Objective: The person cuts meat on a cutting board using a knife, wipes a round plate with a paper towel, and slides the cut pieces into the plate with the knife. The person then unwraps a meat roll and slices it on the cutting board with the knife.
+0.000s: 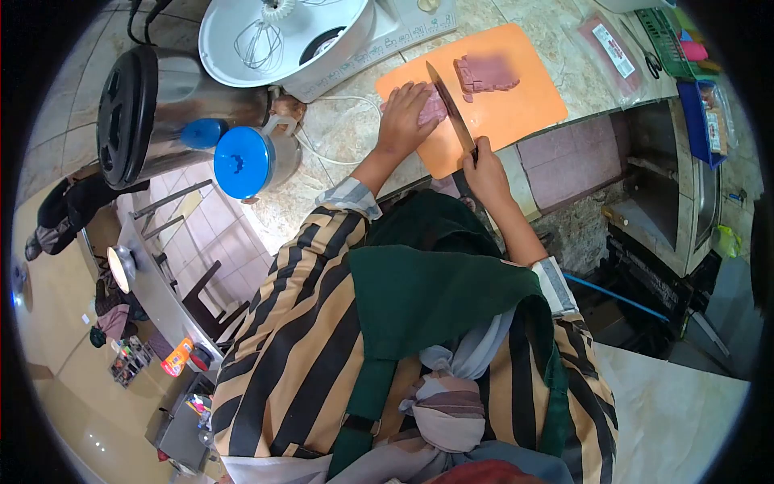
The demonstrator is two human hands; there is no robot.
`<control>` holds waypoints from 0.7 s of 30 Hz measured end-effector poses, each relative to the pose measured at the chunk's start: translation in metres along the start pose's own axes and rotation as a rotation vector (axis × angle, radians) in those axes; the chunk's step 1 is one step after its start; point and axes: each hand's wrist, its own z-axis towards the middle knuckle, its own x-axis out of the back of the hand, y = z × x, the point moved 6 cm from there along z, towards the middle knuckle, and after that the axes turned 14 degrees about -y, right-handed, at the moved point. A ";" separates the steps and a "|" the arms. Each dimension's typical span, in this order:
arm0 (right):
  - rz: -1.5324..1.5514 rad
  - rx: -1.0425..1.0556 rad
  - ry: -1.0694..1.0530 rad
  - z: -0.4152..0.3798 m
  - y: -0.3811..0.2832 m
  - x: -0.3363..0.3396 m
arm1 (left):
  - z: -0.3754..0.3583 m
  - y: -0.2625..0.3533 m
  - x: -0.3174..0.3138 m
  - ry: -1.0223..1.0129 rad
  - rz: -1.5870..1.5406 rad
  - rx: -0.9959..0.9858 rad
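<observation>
An orange cutting board (pixel 532 105) lies on the tiled counter in front of me. My right hand (pixel 486 173) is closed round the handle of a kitchen knife (pixel 453 109), whose blade points away from me across the board. Pink meat (pixel 433 106) sits just left of the blade, and my left hand (pixel 405 117) rests on it with the fingers lying forward over it. To the right of the knife is a second portion of pink meat (pixel 486 74), cut into small pieces; part of it is blurred.
Left of the board stand a clear jug with a blue lid (pixel 242 164), a large metal container with a black lid (pixel 129 117) and a white basin with a whisk (pixel 218 48). At right lie a sealed meat pack (pixel 610 56), scissors (pixel 651 63) and a blue basket (pixel 700 129).
</observation>
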 end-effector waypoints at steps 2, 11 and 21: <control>-0.070 -0.027 0.006 0.003 -0.005 -0.001 | -0.001 -0.007 -0.008 0.031 0.007 -0.033; -0.030 -0.025 0.056 0.009 -0.010 0.001 | 0.002 -0.003 0.012 0.042 -0.050 -0.010; -0.287 -0.006 -0.042 0.011 -0.056 0.010 | 0.003 -0.017 0.003 -0.015 -0.169 -0.040</control>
